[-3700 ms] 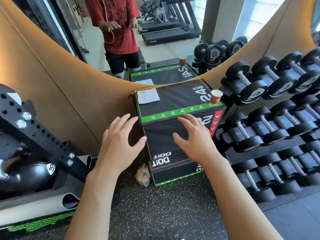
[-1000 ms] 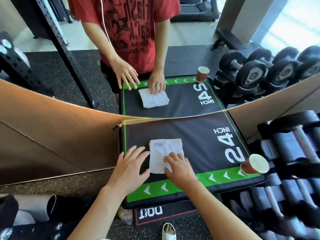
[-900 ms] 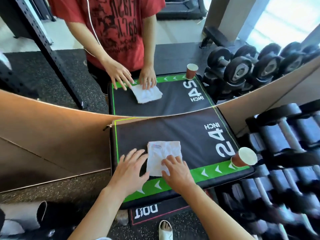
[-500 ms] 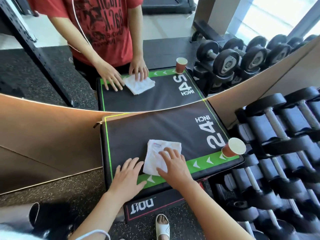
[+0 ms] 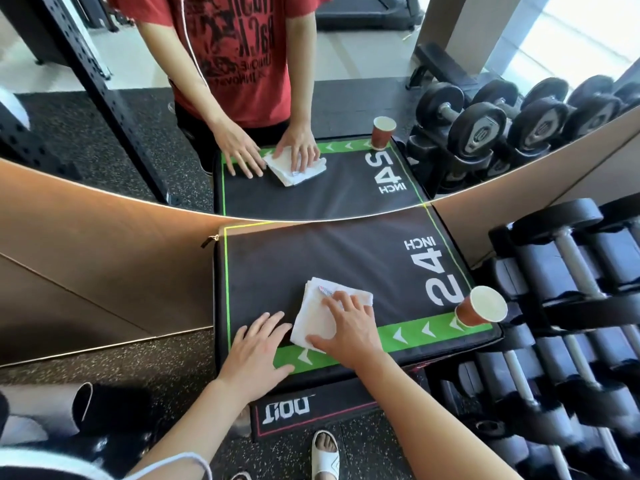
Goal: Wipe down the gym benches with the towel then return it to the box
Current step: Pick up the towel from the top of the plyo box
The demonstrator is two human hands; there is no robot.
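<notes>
Since half a second ago the towel [image 5: 323, 315] has turned a little under the right hand [image 5: 348, 329], its far corner now pointing more toward the mirror, and the left hand [image 5: 258, 355] has slid slightly nearer to it along the near edge.

Right hand: fingers spread and straight, pressing flat on the white folded towel, covering its right half; the thumb lies across the towel's near edge. It presses rather than grips. A small red-printed label shows on the towel just beyond the fingertips.

Left hand: flat and spread, fingers straight, resting on the black padded surface [image 5: 311, 258] just left of the towel, palm over the green arrow strip. Its fingertips are very close to the towel's left edge; whether they touch it cannot be told.

The towel lies on the near half of the surface, partly overlapping the green strip. This surface is the top of a stacked jump box printed "24 INCH".

At the near right corner a red paper cup [image 5: 479, 306] stands tilted at the edge, well apart from the towel. Dumbbells [image 5: 571, 265] fill a rack to the right. A mirror [image 5: 346, 98] behind the box reflects the person, box and cup.
</notes>
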